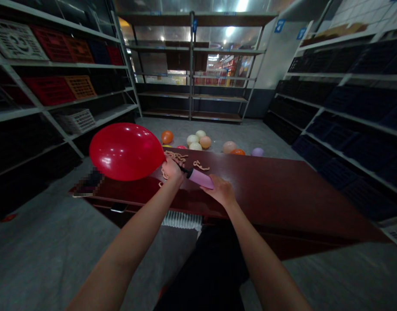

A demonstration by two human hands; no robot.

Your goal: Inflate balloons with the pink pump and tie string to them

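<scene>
A large, inflated red balloon point(127, 151) extends to the left above the table. My left hand point(172, 169) is closed round its neck, at the black nozzle end of a pink hand pump point(200, 178). The pump's body slants down to the right, and my right hand point(222, 190) grips its far end. Tan, string-like pieces point(176, 156) lie on the tabletop behind and beside my left hand. Another curled tan piece point(201, 166) rests a little to the right. My left fingers hide the join between balloon and nozzle.
The dark red table point(266, 185) spans the space before me. Several inflated balloons point(192, 140) lie on the floor beyond it. A pixelated dark item point(90, 181) is at the table's left end. Shelves with crates point(52, 90) stand left; more racks point(344, 99) stand right and behind.
</scene>
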